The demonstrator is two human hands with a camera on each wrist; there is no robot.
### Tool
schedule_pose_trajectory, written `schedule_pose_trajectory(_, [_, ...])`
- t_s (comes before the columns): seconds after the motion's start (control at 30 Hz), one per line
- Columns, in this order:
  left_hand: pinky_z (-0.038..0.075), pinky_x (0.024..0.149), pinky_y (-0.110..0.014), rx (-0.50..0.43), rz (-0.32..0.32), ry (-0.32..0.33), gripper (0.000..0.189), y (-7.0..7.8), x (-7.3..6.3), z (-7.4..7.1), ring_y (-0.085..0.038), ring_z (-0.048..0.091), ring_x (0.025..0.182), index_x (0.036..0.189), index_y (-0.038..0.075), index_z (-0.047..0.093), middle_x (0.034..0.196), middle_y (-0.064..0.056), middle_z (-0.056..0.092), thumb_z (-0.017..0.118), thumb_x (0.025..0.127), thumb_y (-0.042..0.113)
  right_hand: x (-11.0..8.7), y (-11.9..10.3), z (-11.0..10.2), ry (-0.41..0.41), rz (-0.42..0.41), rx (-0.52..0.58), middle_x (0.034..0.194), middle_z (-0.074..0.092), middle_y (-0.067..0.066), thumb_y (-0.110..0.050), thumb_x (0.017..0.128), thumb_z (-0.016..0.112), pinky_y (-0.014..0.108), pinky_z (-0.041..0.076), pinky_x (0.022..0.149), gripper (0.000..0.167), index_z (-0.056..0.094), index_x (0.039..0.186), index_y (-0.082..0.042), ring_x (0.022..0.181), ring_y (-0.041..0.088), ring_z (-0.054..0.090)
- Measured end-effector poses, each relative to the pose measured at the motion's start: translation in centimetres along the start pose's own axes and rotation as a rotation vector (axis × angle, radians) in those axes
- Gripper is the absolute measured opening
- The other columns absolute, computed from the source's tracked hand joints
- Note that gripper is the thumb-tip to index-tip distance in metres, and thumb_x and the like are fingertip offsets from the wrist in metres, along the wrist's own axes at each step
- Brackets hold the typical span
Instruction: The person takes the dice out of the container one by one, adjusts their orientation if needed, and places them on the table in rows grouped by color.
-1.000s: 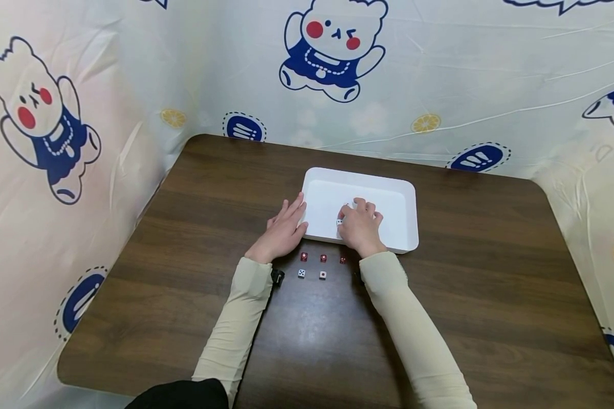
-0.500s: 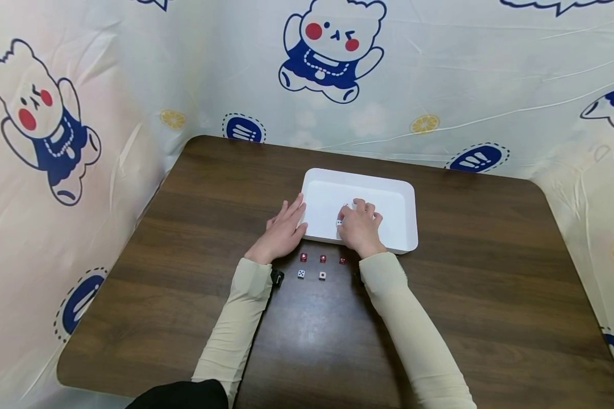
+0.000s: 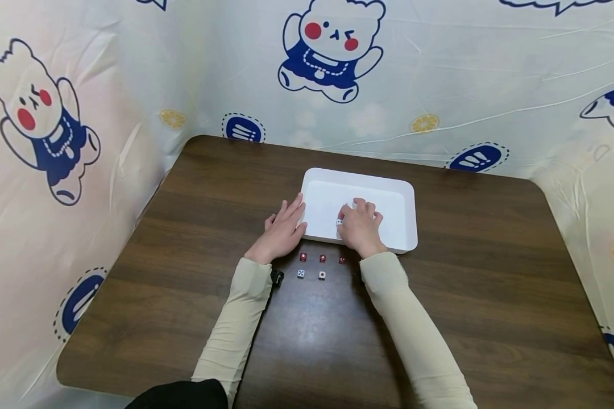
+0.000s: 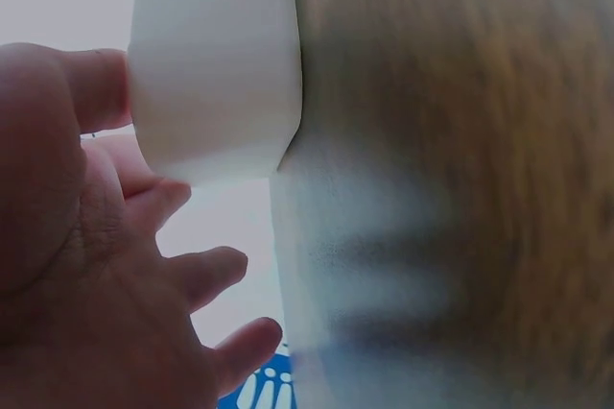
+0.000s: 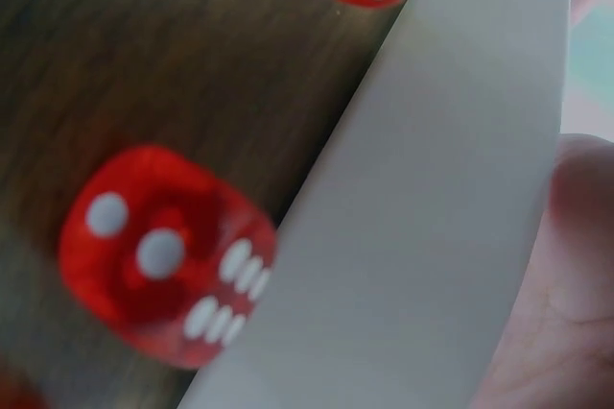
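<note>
My left hand [image 3: 281, 230] lies at the left end of a white tray [image 3: 389, 199], its fingers spread. In the left wrist view, the thumb and a finger touch the tray wall [image 4: 216, 63] near the corner. Inside the tray is my right hand [image 3: 360, 227], fingers bent downward. A white die [image 3: 339, 222] shows beside its thumb; its fingertips' contact is hidden. In front of the tray, red dice [image 3: 322, 258] form a row, with white dice [image 3: 300, 274] nearer me. In the right wrist view, a red die [image 5: 158, 255] appears close beside the tray's outer wall [image 5: 403, 179].
The brown wooden table [image 3: 465, 295] extends around the tray on all sides. Printed cloth [image 3: 235, 57] hangs behind and at both sides of it. A black device [image 3: 277, 277] sits at the left wrist.
</note>
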State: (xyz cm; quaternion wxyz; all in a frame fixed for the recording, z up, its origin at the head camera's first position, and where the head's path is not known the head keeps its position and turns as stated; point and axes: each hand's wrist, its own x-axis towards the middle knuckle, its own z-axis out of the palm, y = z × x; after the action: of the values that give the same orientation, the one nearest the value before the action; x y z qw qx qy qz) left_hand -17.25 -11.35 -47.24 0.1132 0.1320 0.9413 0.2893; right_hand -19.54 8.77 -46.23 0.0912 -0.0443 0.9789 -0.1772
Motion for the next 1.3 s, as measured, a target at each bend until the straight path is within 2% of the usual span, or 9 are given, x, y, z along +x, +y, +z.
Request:
schedule_pose_trajectory(0.57, [0.005, 0.115, -0.062, 0.012, -0.004, 0.0, 0.056, 0.1, 0.0, 0.0, -0.033, 0.002, 0.151, 0.155, 0.013, 0.021, 0.164, 0.008, 0.0, 0.034, 0.104, 0.033, -1.1, 0.0, -1.5, 0.018, -0.036, 0.056, 0.148, 0.033, 0.02, -0.015, 0.089, 0.06, 0.061, 0.016, 0.106, 0.015, 0.066, 0.102, -0.01, 0.136, 0.042, 0.021])
schedule_pose_trajectory(0.9, [0.014, 0.116, -0.061, -0.016, -0.007, -0.013, 0.056, 0.0, 0.1, 0.0, -0.032, 0.0, 0.151, 0.155, 0.013, 0.021, 0.164, 0.009, -0.002, 0.034, 0.104, 0.033, -1.7, 0.0, -1.8, 0.028, -0.04, 0.056, 0.149, 0.033, 0.019, -0.016, 0.09, 0.06, 0.06, 0.016, 0.106, 0.014, 0.066, 0.101, -0.012, 0.136, 0.041, 0.021])
schedule_pose_trajectory(1.3, [0.012, 0.118, -0.057, 0.01, 0.009, -0.015, 0.056, 0.0, 0.1, 0.0, -0.035, 0.0, 0.151, 0.154, 0.009, 0.021, 0.164, 0.005, -0.001, 0.033, 0.104, 0.032, -2.7, 0.7, -2.4, 0.052, -0.035, 0.095, 0.15, 0.033, 0.019, -0.018, 0.09, 0.061, 0.061, 0.015, 0.107, 0.015, 0.066, 0.102, -0.011, 0.136, 0.042, 0.022])
